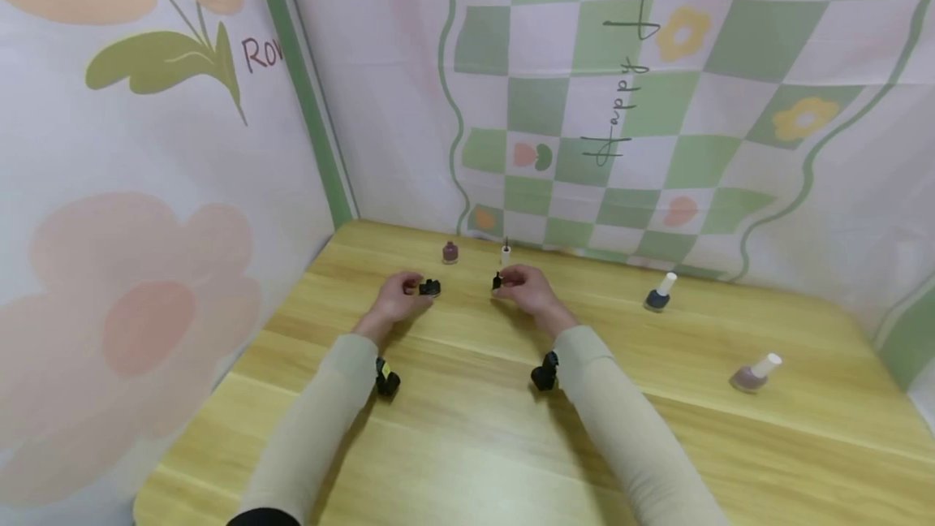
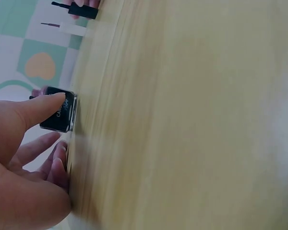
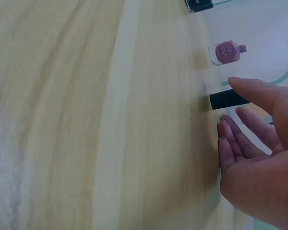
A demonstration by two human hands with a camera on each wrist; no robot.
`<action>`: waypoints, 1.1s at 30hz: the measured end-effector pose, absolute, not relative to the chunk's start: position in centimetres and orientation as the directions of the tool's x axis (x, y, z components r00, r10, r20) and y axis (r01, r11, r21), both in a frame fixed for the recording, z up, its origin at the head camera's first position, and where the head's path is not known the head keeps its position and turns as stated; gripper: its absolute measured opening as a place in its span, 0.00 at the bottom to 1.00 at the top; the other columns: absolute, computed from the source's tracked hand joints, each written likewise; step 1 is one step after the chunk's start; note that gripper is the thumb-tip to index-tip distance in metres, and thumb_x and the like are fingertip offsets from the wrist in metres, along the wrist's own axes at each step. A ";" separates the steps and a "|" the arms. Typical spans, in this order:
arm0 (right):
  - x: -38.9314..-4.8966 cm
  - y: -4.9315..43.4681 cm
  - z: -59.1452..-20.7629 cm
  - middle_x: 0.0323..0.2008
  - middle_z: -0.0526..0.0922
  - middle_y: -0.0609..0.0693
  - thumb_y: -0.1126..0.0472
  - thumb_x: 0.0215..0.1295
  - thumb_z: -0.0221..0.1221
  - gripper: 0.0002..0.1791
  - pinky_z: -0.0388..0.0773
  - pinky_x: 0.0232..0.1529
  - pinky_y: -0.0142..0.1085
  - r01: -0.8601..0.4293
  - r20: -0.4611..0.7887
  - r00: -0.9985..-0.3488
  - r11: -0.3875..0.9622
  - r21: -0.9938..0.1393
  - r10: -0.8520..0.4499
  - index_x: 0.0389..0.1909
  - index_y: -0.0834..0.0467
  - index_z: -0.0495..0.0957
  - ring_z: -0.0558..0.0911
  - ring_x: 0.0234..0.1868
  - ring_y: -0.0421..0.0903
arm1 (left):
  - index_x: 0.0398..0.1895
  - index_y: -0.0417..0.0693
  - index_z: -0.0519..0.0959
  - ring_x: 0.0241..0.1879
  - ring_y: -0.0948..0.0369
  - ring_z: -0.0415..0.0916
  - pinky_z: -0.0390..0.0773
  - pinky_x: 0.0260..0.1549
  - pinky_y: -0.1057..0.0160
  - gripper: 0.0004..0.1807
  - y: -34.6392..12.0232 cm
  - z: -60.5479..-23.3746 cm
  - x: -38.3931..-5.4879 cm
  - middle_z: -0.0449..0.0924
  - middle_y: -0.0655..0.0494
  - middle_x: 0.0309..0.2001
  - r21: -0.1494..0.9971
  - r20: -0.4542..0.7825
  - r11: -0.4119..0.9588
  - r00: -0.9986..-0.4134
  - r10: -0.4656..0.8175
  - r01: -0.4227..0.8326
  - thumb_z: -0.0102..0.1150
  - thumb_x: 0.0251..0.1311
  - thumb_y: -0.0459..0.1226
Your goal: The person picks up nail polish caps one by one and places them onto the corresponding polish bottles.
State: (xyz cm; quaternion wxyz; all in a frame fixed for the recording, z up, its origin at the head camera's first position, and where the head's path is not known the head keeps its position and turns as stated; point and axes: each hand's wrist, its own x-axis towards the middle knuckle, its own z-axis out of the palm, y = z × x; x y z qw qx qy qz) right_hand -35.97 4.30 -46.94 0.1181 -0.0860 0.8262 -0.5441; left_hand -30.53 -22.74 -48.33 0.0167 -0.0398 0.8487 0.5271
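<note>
Glass bottles (image 1: 429, 289) (image 1: 450, 254) (image 1: 657, 299) (image 1: 748, 379): 4; detached brush caps (image 1: 497, 283) (image 1: 506, 252): 2; hands (image 1: 398, 297) (image 1: 532, 291): 2.

Squarish black nail polish bottle (image 2: 61, 113) with pale lettering and clear glass at the base, sitting upright on the bench. Its black cap (image 3: 226, 99) is off to the right, well apart, roughly upright, brush end pointing up.

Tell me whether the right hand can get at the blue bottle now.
Probably yes: nothing stands between the right hand and the blue bottle. But that hand holds the black cap, so it would likely have to let go first.
</note>
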 end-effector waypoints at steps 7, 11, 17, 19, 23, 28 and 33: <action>-36.1 4.2 -47.0 0.54 0.80 0.64 0.69 0.63 0.67 0.25 0.76 0.59 0.45 -0.030 -0.090 -0.959 0.412 -0.911 -0.269 0.61 0.68 0.75 0.77 0.55 0.55 | 0.65 0.38 0.74 0.60 0.44 0.71 0.73 0.63 0.46 0.28 -22.5 -48.6 -30.9 0.74 0.39 0.61 0.881 -0.056 0.467 -0.996 -0.069 -0.082 0.68 0.63 0.33; -36.2 4.1 -47.1 0.53 0.81 0.63 0.70 0.62 0.68 0.24 0.77 0.57 0.43 -0.033 -0.085 -0.961 0.411 -0.911 -0.264 0.59 0.68 0.76 0.78 0.53 0.54 | 0.64 0.38 0.75 0.58 0.45 0.72 0.75 0.61 0.46 0.26 -22.3 -48.6 -30.9 0.76 0.39 0.59 0.878 -0.048 0.473 -0.996 -0.069 -0.075 0.69 0.63 0.33; -36.5 3.8 -47.2 0.51 0.82 0.64 0.70 0.62 0.68 0.22 0.78 0.56 0.43 -0.044 -0.068 -0.964 0.409 -0.912 -0.256 0.56 0.69 0.78 0.80 0.51 0.54 | 0.60 0.37 0.79 0.54 0.46 0.74 0.76 0.57 0.48 0.24 -22.4 -48.5 -31.2 0.77 0.39 0.56 0.872 -0.046 0.483 -0.996 -0.075 -0.076 0.70 0.62 0.34; -36.5 3.7 -47.2 0.51 0.83 0.63 0.70 0.61 0.68 0.21 0.78 0.57 0.43 -0.050 -0.060 -0.966 0.411 -0.910 -0.251 0.56 0.69 0.79 0.80 0.51 0.54 | 0.59 0.36 0.80 0.53 0.46 0.74 0.76 0.56 0.48 0.23 -22.4 -48.4 -31.3 0.78 0.39 0.55 0.870 -0.051 0.486 -0.996 -0.079 -0.083 0.71 0.61 0.34; -36.6 3.5 -47.1 0.50 0.84 0.63 0.70 0.61 0.69 0.19 0.79 0.56 0.42 -0.061 -0.042 -0.971 0.413 -0.909 -0.236 0.53 0.69 0.81 0.81 0.50 0.54 | 0.56 0.36 0.82 0.52 0.46 0.75 0.77 0.55 0.49 0.21 -22.4 -48.2 -31.5 0.80 0.39 0.53 0.867 -0.055 0.491 -0.995 -0.084 -0.089 0.72 0.60 0.33; -36.6 3.4 -47.2 0.49 0.85 0.64 0.71 0.61 0.69 0.18 0.80 0.55 0.41 -0.051 -0.046 -0.974 0.416 -0.908 -0.220 0.52 0.70 0.81 0.82 0.50 0.55 | 0.54 0.36 0.83 0.51 0.47 0.75 0.76 0.55 0.49 0.19 -22.3 -48.1 -31.5 0.80 0.40 0.53 0.870 -0.062 0.484 -0.994 -0.085 -0.095 0.72 0.60 0.33; -36.5 3.4 -47.3 0.54 0.84 0.63 0.70 0.62 0.69 0.19 0.79 0.57 0.43 -0.016 -0.078 -0.975 0.412 -0.911 -0.210 0.54 0.68 0.81 0.81 0.55 0.57 | 0.52 0.37 0.84 0.52 0.47 0.76 0.76 0.56 0.49 0.18 -22.2 -48.5 -31.6 0.80 0.40 0.53 0.874 -0.063 0.475 -0.994 -0.091 -0.099 0.73 0.59 0.34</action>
